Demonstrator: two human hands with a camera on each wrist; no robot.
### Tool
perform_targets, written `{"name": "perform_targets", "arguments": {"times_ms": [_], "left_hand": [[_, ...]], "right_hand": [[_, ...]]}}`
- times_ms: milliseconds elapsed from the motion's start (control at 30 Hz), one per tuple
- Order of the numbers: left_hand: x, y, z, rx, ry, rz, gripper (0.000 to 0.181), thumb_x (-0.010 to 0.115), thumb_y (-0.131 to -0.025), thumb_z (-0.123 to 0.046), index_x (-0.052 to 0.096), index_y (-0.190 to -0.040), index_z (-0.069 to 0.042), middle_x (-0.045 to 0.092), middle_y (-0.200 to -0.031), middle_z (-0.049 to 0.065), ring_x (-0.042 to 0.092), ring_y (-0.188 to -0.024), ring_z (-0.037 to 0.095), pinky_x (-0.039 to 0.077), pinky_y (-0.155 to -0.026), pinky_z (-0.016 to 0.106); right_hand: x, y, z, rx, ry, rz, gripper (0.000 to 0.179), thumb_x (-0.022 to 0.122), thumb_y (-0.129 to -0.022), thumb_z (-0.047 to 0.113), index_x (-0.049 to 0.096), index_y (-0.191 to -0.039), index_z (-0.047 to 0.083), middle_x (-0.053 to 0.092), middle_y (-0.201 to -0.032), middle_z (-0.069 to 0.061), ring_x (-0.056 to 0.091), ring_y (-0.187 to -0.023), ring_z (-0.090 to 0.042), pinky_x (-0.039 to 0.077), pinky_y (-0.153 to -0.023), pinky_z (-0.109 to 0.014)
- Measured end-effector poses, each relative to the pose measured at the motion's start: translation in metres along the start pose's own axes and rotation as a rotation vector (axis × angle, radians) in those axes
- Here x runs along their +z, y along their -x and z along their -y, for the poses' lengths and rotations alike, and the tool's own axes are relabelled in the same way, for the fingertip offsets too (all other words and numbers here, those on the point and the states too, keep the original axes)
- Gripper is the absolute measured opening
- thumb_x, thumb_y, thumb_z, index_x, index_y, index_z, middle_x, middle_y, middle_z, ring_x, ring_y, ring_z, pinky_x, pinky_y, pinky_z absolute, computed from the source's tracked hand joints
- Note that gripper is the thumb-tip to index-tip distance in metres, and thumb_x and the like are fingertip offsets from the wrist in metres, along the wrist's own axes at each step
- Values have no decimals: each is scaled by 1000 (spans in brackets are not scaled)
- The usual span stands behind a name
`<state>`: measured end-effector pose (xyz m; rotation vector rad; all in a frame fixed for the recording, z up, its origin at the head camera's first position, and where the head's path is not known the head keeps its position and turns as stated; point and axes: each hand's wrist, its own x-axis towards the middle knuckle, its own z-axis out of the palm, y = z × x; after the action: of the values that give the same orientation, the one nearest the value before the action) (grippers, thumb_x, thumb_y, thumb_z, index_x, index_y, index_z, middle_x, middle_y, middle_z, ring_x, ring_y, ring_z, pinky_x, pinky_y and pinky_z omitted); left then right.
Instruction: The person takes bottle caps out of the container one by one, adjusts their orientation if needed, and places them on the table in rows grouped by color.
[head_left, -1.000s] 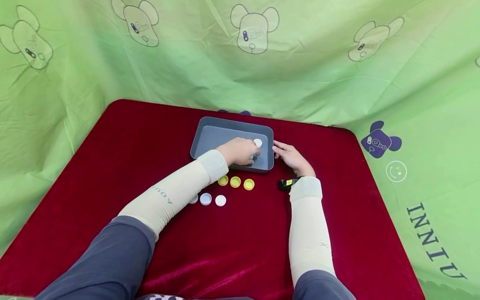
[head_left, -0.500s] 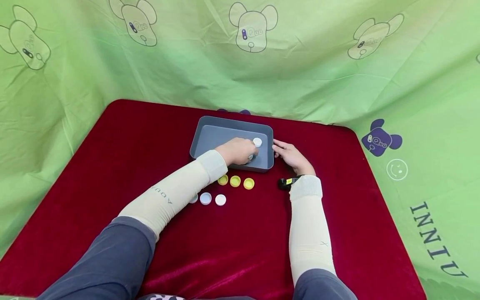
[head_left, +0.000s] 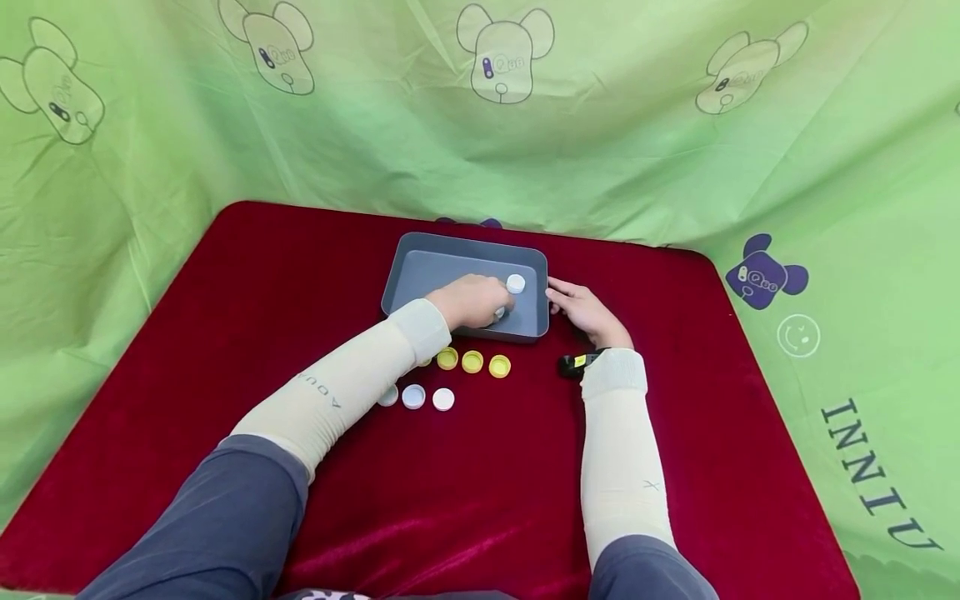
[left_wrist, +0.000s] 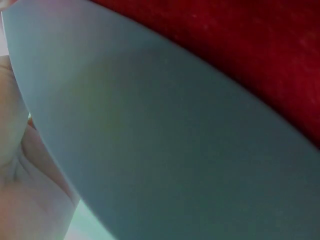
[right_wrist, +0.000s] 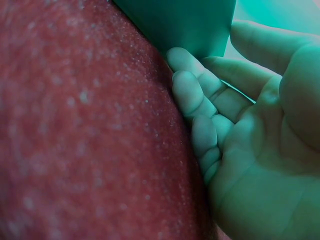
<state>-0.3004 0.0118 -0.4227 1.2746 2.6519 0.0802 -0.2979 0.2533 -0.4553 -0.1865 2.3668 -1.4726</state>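
A grey rectangular tray (head_left: 465, 239) lies on the red cloth. My left hand (head_left: 471, 301) reaches over its near wall, fingers curled down around a small white bottle cap (head_left: 500, 313), which is mostly hidden behind them. Just beyond the fingertips, another white cap (head_left: 515, 283) lies on the tray floor. At the tray's right wall, my right hand (head_left: 588, 317) touches the outside with its extended fingers. In the right wrist view its lower fingers bend loosely beside the tray corner (right_wrist: 200, 25). The left wrist view is mostly filled by the tray wall (left_wrist: 150, 125).
Several yellow caps (head_left: 472, 362) stand in a row in front of the tray, partly behind the left sleeve (head_left: 352, 375). Nearer lie white caps (head_left: 443, 399). A black wrist device (head_left: 577, 364) sits by the right cuff. Green printed fabric (head_left: 600, 167) hangs behind the table.
The left hand has shifted very slightly left inside the tray, with its fingers still around the cap. The right hand stays at the tray's wall.
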Motion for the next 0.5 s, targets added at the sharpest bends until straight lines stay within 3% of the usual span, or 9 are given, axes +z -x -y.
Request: {"name": "perform_targets", "arguments": {"times_ms": [500], "left_hand": [[-18,24,-1,38,-43,-60,17,65,-92,-12,73,-106,-16,67,-100,-1,62,-92,17,51,-82,37]], "right_hand": [[-2,0,0,5,1,6,49,51,-102,27,42,-148,12,57,-95,-17,53,-93,-30,38,-91,-37]]}}
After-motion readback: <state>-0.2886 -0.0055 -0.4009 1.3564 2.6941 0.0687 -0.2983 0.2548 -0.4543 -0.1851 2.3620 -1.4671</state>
